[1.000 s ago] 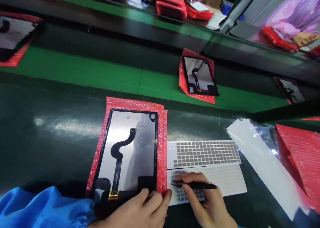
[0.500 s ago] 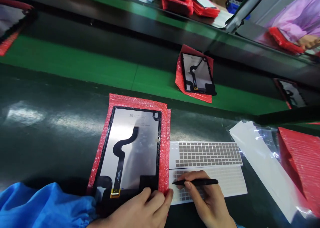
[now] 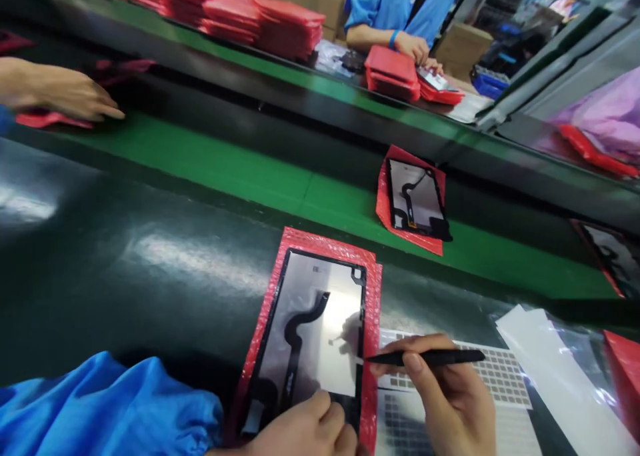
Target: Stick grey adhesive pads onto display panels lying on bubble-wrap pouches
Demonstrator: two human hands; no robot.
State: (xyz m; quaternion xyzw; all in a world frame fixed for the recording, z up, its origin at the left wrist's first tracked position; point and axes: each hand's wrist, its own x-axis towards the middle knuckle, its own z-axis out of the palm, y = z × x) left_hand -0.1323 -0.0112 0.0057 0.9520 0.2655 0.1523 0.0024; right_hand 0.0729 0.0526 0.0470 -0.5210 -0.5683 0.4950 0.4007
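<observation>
A tablet screen [image 3: 310, 336] lies back side up on a red bubble-wrap bag [image 3: 330, 243], with a curved black flex cable [image 3: 292, 336] across it. My left hand [image 3: 305, 429] rests on its lower end with fingers curled; what lies beneath the fingers is hidden. In my right hand [image 3: 450, 389] are black tweezers [image 3: 435, 358], held like a pen. Their tip is at the screen's right edge, by a tiny pale piece. Under and beside the right hand lie an upper sheet of small grey square stickers [image 3: 505, 376] and a lower sticker sheet [image 3: 515, 433].
On the green strip beyond sits another screen [image 3: 423, 196] on red wrap. A co-worker's hand [image 3: 75, 93] reaches in at left. White paper strips [image 3: 560, 369] and a red bag [image 3: 627, 369] lie at right. Red stacks [image 3: 290, 26] and another person [image 3: 410, 16] are across.
My right hand has lifted the tweezers from the lower sticker sheet to the screen's right edge. The view has tilted up and left. A co-worker's hand now shows at left.
</observation>
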